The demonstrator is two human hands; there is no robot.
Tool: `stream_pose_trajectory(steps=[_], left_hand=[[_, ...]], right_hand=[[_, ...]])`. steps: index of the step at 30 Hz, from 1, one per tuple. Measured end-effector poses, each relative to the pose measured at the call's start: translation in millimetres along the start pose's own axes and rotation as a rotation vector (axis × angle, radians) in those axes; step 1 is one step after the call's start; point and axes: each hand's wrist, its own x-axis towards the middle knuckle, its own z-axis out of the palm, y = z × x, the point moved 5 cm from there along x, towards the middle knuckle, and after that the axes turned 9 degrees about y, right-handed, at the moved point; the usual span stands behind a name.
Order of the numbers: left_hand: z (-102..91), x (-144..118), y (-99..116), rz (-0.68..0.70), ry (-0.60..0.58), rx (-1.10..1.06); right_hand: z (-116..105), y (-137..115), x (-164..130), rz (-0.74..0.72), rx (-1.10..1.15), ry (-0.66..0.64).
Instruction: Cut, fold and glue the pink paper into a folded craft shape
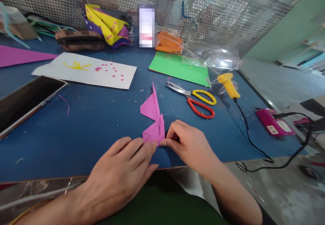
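Observation:
A folded pink paper [153, 132] with pointed flaps lies on the blue table near its front edge. My left hand [122, 171] lies over its lower left edge, fingers stretched out and fingertips pressing on the paper. At the lower right corner, my right hand [189, 143] is closed, with thumb and forefinger pinching the paper's edge. The part under my left fingertips is hidden. Beyond my right hand lie scissors [189, 93] with one yellow and one red handle, blades apart.
Around the blue table [101, 116] are a phone [27, 99], white paper [86, 79] with small cut pieces, a green sheet [175, 67], a yellow glue gun [230, 84] with a black cord, and a pink power strip [273, 121]. A yellow-purple paper model [106, 25] stands behind.

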Motion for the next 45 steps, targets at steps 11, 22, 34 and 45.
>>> stream_pose_trajectory(steps=[11, 22, 34, 45], left_hand=[[-1.7, -12.6, 1.3, -0.034, 0.085, 0.018], [3.7, -6.9, 5.2, 0.004, 0.026, -0.013], [5.7, -11.1, 5.4, 0.004, 0.041, -0.025], [-2.0, -9.4, 4.3, -0.050, 0.159, -0.007]], right_hand=[[-0.7, -1.8, 6.0, 0.040, -0.057, -0.106], [-2.8, -0.3, 6.1, 0.024, -0.046, -0.100], [2.5, -29.7, -55.6, -0.600, -0.143, 0.305], [-1.4, -31.0, -55.3, -0.617, -0.188, 0.300]])
